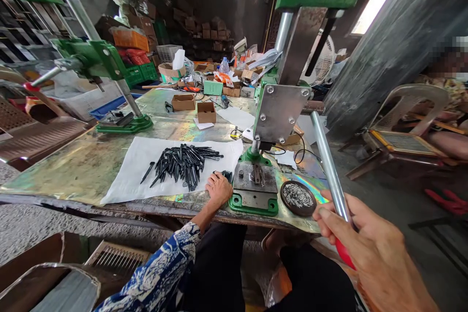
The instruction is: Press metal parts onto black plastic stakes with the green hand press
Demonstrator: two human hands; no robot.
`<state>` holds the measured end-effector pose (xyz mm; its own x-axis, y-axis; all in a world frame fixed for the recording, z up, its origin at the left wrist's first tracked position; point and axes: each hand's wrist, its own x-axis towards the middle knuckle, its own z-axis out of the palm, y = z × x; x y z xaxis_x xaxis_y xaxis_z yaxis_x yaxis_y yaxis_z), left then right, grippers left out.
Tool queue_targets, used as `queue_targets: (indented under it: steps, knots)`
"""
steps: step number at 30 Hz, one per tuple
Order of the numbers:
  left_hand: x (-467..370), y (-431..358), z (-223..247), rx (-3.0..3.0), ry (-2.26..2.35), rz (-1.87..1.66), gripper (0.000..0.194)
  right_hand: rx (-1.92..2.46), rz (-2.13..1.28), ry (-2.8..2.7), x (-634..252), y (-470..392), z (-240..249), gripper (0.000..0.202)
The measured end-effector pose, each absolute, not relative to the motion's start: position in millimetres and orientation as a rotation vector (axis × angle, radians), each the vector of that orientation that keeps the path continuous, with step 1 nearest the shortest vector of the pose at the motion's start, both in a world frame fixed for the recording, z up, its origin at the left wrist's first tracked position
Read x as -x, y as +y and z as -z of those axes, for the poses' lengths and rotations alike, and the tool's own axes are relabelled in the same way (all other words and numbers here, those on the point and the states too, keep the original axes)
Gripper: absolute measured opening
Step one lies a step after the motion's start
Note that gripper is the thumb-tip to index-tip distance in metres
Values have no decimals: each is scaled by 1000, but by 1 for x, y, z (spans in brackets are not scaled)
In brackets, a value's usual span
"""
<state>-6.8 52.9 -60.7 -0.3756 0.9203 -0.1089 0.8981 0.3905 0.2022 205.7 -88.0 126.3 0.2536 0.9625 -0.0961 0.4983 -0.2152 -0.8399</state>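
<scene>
My right hand is closed round the steel lever of a green hand press, near the lever's red end. Beside the press base, my left hand rests low over the table with curled fingers. Dark pieces show just past its fingertips; what lies under the fingers is hidden. A metal fixture sits on the press base. To the left, a heap of black pointed stakes lies on a white sheet. A round dish right of the base holds small silvery pins.
A second green press stands at the table's left end. Small cardboard boxes, papers and cables lie farther back, before a cluttered pile. A plastic chair and part of a person are on the right. An open carton stands lower left.
</scene>
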Motion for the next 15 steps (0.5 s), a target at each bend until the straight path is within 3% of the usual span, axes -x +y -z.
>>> queue_targets:
  steps: [7,15]
  knots:
    - [9,51,71,-1714,2445,-156,63,1820,-875,-1339,-206,-89,-127,47]
    - [13,49,80,-1831,2455,-132,55,1794,-729,-1441,-209,-87,-122,43]
